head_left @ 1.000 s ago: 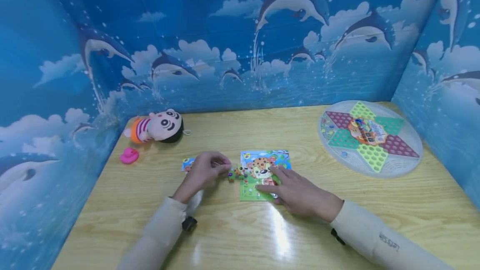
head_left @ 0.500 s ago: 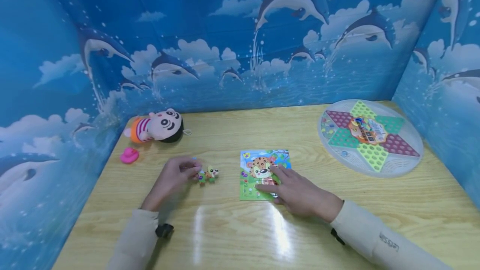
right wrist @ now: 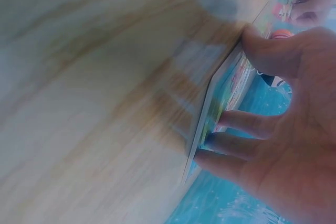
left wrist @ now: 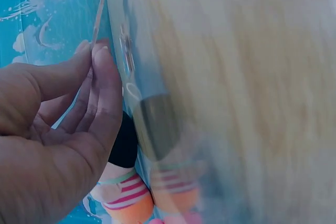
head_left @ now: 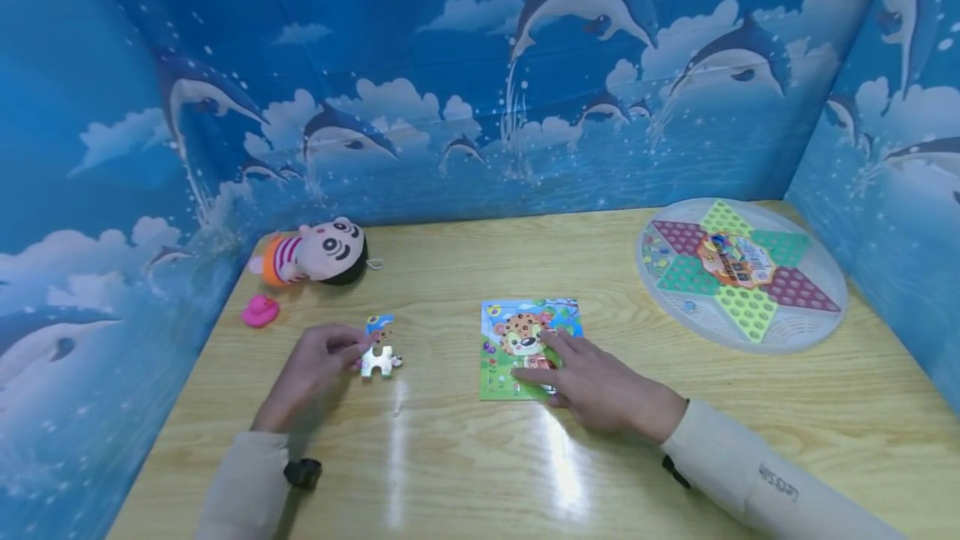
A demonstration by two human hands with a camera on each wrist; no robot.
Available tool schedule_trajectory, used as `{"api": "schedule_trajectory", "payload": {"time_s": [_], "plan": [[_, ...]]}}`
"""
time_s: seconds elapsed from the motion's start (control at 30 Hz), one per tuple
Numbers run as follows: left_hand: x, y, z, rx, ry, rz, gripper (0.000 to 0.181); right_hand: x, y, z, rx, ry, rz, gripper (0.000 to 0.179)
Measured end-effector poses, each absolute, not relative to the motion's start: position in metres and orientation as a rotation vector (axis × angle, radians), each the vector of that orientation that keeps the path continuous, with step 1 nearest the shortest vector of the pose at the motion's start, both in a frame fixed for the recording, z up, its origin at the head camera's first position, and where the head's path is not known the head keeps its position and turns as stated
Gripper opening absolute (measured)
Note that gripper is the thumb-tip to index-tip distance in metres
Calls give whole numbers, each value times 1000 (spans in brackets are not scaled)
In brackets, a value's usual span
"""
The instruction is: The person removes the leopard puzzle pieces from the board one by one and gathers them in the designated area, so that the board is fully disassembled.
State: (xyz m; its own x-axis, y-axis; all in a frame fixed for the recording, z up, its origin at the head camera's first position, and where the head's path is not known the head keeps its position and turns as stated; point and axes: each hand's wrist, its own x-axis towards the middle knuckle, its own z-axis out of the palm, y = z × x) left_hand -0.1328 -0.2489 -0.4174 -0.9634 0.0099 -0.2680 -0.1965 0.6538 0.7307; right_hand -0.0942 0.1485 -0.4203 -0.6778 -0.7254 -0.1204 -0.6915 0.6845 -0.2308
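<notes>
Between thumb and fingertips my left hand (head_left: pixel 318 369) pinches a jigsaw piece (head_left: pixel 378 362), which is tilted and catches the light. In the left wrist view that piece (left wrist: pixel 98 19) is seen edge-on as a thin strip. Just behind it in the head view lies another jigsaw piece (head_left: pixel 380 324), blue and orange-brown, partly covered. My right hand (head_left: pixel 592 377) rests on the leopard puzzle (head_left: pixel 502 387) with fingers spread and fairly straight. From the right wrist, the thumb sits at the near edge of the puzzle (right wrist: pixel 223 90) and the fingertips touch its face.
A plush doll (head_left: pixel 315 254) lies at the back left, with a pink rubber duck (head_left: pixel 260 311) in front of it. At the back right is a round Chinese checkers board (head_left: pixel 742 273). A dolphin-print backdrop (head_left: pixel 450 182) walls the wooden table (head_left: pixel 465 473).
My left hand has drawn away from the puzzle to the left with the piece, which has turned and tilted. My right hand has stayed on the puzzle.
</notes>
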Motion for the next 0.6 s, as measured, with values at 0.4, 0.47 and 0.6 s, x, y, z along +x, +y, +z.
{"api": "schedule_trajectory", "payload": {"time_s": [0.4, 0.47, 0.6], "plan": [[-139, -254, -424, -210, 2634, 1112, 16, -94, 149, -421, -1144, 2694, -243, 56], [-139, -254, -422, -194, 2651, 1080, 16, -94, 149, -421, -1148, 2696, -240, 56], [-137, -255, -417, -179, 2672, 1041, 18, -94, 149, -421, -1150, 2696, -244, 55]]}}
